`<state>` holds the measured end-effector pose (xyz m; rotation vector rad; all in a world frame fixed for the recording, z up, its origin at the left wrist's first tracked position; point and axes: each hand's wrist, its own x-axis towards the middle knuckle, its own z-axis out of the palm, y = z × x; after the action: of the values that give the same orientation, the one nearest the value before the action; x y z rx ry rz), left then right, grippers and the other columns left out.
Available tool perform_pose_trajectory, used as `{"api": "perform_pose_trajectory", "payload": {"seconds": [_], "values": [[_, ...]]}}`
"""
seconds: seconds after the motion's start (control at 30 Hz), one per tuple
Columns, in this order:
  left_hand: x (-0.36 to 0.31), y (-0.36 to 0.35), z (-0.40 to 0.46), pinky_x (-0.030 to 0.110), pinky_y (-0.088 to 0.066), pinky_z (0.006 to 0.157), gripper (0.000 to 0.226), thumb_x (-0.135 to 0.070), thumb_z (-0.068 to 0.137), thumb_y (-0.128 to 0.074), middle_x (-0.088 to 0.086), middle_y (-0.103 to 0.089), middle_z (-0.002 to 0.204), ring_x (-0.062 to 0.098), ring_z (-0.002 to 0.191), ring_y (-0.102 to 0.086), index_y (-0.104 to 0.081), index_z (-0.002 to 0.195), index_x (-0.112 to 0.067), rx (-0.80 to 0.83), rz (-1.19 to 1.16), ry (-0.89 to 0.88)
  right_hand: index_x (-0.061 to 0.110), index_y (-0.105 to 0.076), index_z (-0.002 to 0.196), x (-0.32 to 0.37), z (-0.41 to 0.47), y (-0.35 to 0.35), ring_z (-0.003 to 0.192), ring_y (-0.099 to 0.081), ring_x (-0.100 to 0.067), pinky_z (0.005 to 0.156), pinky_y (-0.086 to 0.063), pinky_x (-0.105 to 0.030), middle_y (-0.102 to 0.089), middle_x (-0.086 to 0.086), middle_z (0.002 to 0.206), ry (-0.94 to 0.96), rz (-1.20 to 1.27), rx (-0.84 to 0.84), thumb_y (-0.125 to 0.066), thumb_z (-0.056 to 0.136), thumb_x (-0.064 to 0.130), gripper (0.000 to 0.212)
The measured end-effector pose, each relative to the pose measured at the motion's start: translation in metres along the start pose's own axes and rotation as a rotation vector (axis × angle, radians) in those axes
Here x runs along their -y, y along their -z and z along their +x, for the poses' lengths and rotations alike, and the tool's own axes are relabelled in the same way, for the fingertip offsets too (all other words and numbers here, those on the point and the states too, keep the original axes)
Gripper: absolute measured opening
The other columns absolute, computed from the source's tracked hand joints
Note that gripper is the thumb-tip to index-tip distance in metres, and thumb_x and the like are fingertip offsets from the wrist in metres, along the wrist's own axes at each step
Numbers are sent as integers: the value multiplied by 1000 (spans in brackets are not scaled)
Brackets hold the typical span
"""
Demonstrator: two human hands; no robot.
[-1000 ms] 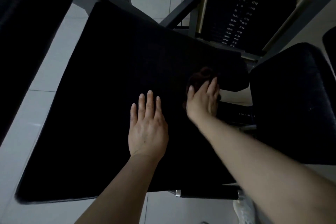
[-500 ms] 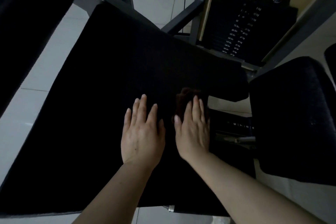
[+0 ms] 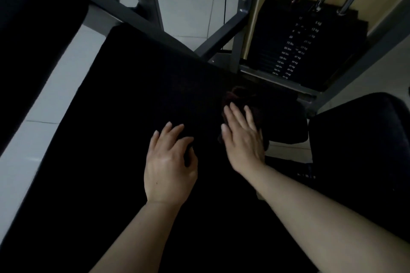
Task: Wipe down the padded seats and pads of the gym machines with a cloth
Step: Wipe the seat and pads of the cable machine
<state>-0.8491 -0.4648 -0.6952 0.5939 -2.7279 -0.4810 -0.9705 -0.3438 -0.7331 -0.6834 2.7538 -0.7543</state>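
My left hand [image 3: 169,167] rests on the big black seat pad [image 3: 124,139], fingers loosely bent, holding nothing. Just beyond, my right hand [image 3: 243,139] presses flat, fingers straight, on the dark cloth [image 3: 255,104] near the pad's far right edge. The cloth looks soft and light; I'd bunch it under the palm. The weight stack [image 3: 295,51] stands behind.

Cloth [image 3: 255,108]: dark, mostly covered by the right hand [image 3: 243,139]; only its far folds show, outline lost against the black seat pad [image 3: 133,117]. Seat pad's near edge runs off the bottom of the frame. Both forearms cut off at the bottom edge. Left hand [image 3: 169,166]: palm side hidden; contact with the pad cannot be told. Weight stack [image 3: 297,51]: small labels, mostly unreadable. Black pad at left [image 3: 33,51] cut by the frame edge.
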Motion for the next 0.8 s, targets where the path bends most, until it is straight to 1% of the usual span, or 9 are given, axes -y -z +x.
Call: {"api": "perform_pose_trajectory", "payload": {"seconds": [0.2,0.33,0.37,0.43,0.5,0.57,0.6,0.73,0.8], "values": [[1,1,0,40,-26,115,21,-10,78,-69,6,-61,125,20,131,-45,-72,99,-12,11,-35,-12,30,-35,146,-45,69,11,144,-13,-15,112,-17,-52,-25,14,155,-336,6,-209,-31,102,35,45],[-3,0,6,41,-28,114,23,-12,80,-67,8,-55,135,20,132,-43,-71,102,-12,19,-42,6,27,-48,138,-11,60,6,131,-30,-24,103,-25,-44,-35,10,150,-518,68,-307,-40,100,28,39],[-4,0,8,41,-28,114,24,-12,80,-67,8,-53,137,20,133,-43,-71,104,-12,20,-43,9,26,-49,136,8,47,0,126,-33,-26,101,-27,-44,-36,8,149,-469,68,-285,-43,99,25,38],[-4,-1,10,39,-26,115,27,-12,80,-67,9,-52,138,20,133,-43,-70,106,-12,25,-56,20,25,-50,136,47,14,-14,122,-38,-27,97,-34,-46,-39,5,147,-194,37,-214,-46,96,23,40],[-2,-1,10,36,-24,115,27,-13,81,-62,8,-53,136,20,132,-44,-69,107,-11,21,-84,24,28,-45,140,61,-7,-18,128,-34,-20,98,-34,-44,-36,9,149,57,-12,-95,-37,96,33,45],[-1,-1,10,36,-26,115,25,-15,86,-54,8,-55,134,20,131,-45,-70,105,-11,12,-100,22,34,-34,145,41,-2,-9,135,-27,-14,101,-31,-42,-25,16,153,156,-65,-3,-28,97,40,49],[0,-2,10,38,-28,114,27,-17,88,-50,8,-56,133,20,130,-45,-70,104,-11,9,-96,27,36,-31,147,19,3,-5,137,-25,-13,101,-30,-42,-22,17,154,123,-78,-9,-28,98,39,49],[-4,-1,12,42,-34,110,32,-25,87,-44,5,-57,131,18,130,-45,-70,102,-13,12,-91,57,32,-32,147,-66,20,12,139,-23,-18,102,-29,-44,-22,13,156,-271,-93,-135,-31,100,33,47],[-3,0,13,43,-35,109,33,-26,86,-43,3,-58,129,17,129,-46,-71,101,-15,25,-80,67,29,-39,144,-81,29,13,137,-27,-18,101,-29,-44,-28,11,153,-302,-107,-196,-34,100,31,44]]}}
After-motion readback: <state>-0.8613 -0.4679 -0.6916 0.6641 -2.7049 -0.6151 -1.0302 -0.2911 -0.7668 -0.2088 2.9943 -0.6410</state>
